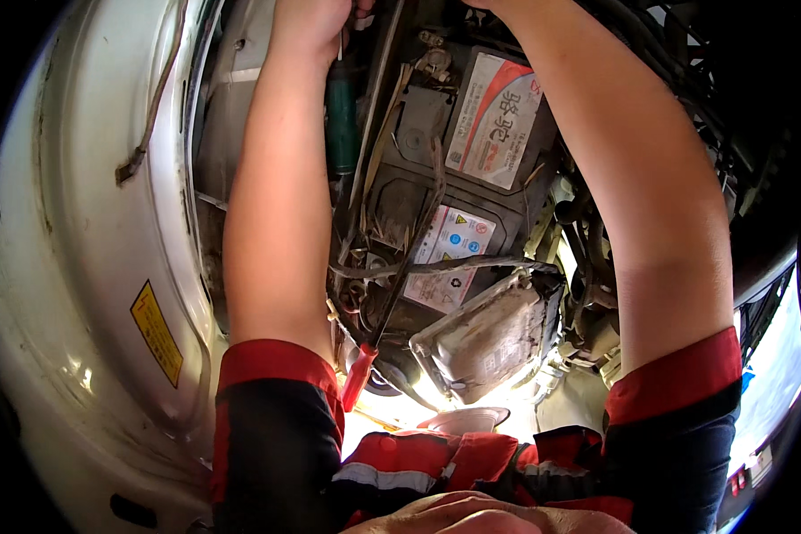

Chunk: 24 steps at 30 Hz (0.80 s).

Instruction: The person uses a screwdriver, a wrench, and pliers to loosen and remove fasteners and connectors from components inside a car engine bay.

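Up at the battery's far end with left hand and right hand!
Cannot tell either grip, mostly out of view; apparently mid-reach, likely needing steady placement next, with green cylinder left of the battery.

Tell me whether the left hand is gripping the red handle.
No, the red handle is beside the left cuff, well below the left hand at the picture's top edge.

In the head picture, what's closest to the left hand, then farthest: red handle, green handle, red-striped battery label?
From the left hand:
1. Green handle: below it.
2. Red-striped battery label: to the right.
3. Red handle: far below, by the left cuff.
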{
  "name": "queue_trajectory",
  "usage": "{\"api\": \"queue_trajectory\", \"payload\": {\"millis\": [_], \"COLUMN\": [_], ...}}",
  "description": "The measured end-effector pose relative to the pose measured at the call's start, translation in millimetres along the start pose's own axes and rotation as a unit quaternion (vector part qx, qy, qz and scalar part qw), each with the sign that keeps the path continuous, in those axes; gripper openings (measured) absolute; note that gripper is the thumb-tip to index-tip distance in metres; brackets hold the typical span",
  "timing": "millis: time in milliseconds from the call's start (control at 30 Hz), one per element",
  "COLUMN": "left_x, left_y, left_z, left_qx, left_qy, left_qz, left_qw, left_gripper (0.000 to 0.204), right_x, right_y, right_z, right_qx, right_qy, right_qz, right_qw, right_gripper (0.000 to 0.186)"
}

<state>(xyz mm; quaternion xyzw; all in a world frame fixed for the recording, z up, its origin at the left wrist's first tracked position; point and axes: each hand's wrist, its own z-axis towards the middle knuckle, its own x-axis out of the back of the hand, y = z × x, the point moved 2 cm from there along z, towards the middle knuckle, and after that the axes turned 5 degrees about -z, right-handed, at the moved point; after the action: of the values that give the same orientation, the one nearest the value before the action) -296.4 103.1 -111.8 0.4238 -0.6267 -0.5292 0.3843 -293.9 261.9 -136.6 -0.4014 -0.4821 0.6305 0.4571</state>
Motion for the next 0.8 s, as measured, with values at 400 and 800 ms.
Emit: {"api": "queue_trajectory", "payload": {"millis": [400, 800], "left_x": [10, 10], "left_y": [-8, -13], "left_z": [9, 12], "left_qx": [-0.012, 0.007], "left_qy": [0.017, -0.004], "left_qz": [0.055, 0.022], "left_qw": [0.998, 1.0], "left_gripper": [0.024, 0.025], "right_x": [-6, 33], "right_y": [-11, -29], "right_z": [-10, 20], "right_qx": [-0.008, -0.044], "right_qy": [0.049, 0.015], "right_qz": [-0.089, -0.386], "right_qw": [0.995, 0.921], "right_gripper": [0.041, 0.038]}}
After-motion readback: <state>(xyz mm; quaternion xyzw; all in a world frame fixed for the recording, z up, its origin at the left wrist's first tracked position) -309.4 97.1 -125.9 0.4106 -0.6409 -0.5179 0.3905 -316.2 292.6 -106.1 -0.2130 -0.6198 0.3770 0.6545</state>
